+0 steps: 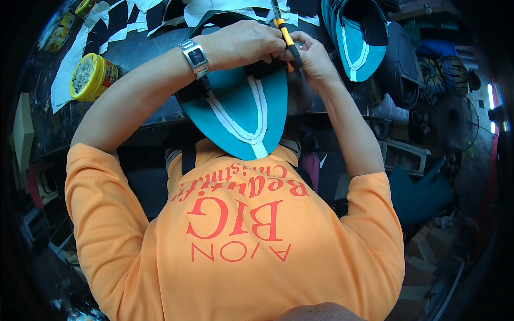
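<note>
A teal shoe upper point(227, 99) with white tape in a V shape hangs over the table's near edge, its rounded end against my orange shirt. My left hand point(243, 44), with a metal watch point(195, 55) on the wrist, is closed on the dark inner edge of the upper. Close beside it, my right hand point(317, 58) is closed with thumb and forefinger bent together. At its fingers is a pair of scissors point(287, 37) with yellow and black handles, blades pointing away. What the fingertips pinch is partly hidden.
A yellow tub point(93, 77) stands left on the dark table point(152, 64). More teal uppers point(357, 45) are stacked at the right, beside a black moulded piece point(399, 69). White and black scraps point(120, 24) lie at the back. A fan point(454, 119) stands far right.
</note>
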Demonstrator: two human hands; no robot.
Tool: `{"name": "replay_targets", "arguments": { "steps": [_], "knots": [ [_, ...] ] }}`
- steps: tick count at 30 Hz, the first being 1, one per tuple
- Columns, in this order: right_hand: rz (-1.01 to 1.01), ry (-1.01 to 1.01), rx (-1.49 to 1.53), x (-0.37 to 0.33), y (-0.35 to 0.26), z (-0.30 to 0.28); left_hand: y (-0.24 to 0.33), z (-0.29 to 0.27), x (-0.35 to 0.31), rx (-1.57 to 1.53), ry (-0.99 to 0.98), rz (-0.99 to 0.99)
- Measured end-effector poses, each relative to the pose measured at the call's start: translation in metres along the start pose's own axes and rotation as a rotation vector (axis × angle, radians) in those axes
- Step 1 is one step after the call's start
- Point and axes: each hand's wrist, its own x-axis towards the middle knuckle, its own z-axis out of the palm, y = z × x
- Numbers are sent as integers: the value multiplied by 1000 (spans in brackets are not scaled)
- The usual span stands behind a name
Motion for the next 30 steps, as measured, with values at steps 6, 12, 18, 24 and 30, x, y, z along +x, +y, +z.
{"name": "replay_targets", "arguments": {
  "steps": [6,12,18,24,30],
  "knots": [
    [101,-24,-162,16,-9,-5,2,-9,-11,46,-34,22],
    [-26,-40,-156,5,-8,5,-1,3,-21,-113,50,3],
    [-102,55,-161,10,-5,5,3,3,-14,-152,23,-37],
    [-82,-17,-406,27,-6,-11,11,-8,-18,-99,-54,19],
    [-175,46,-584,0,-20,-37,9,5,-17,-111,-69,-179]
  ]
}}
